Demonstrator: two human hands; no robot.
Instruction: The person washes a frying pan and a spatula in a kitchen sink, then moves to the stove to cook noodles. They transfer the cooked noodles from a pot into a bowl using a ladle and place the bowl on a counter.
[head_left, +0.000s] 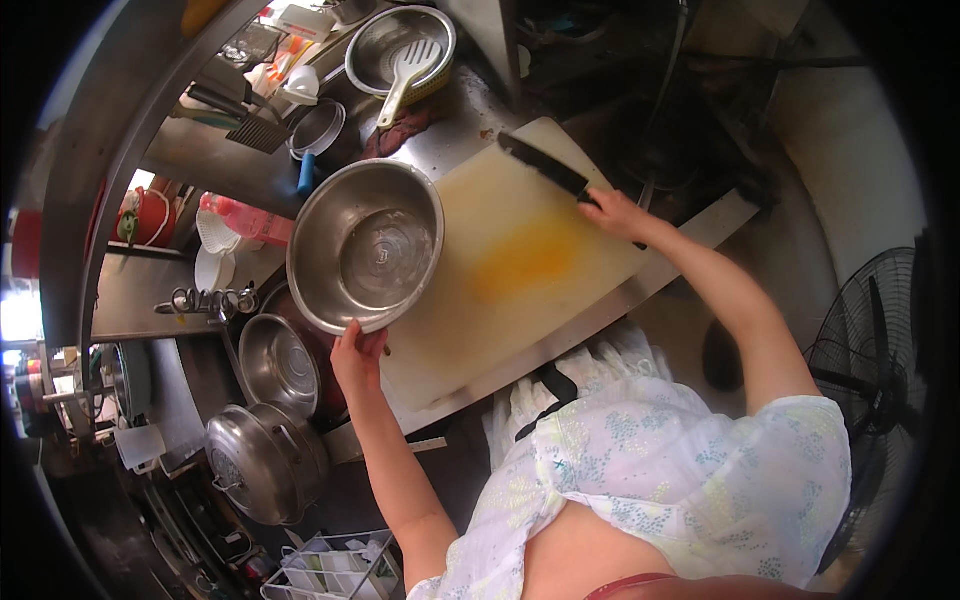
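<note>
My left hand grips the near rim of a round stainless steel bowl. A little wetness glistens on the bowl's bottom, and no food shows in it. At the right, my right hand is closed around the handle of a dark-bladed cleaver. Its blade points to the upper left, over the far part of a large white cutting board. An orange-yellow stain marks the board's middle. The bowl is over the board's left edge; whether it touches the board I cannot tell.
Behind the board are a steel colander with a white slotted turner, a blue-handled strainer and a dark red cloth. Left stand another steel bowl, a lidded steel pot and a pink bottle. A fan stands right.
</note>
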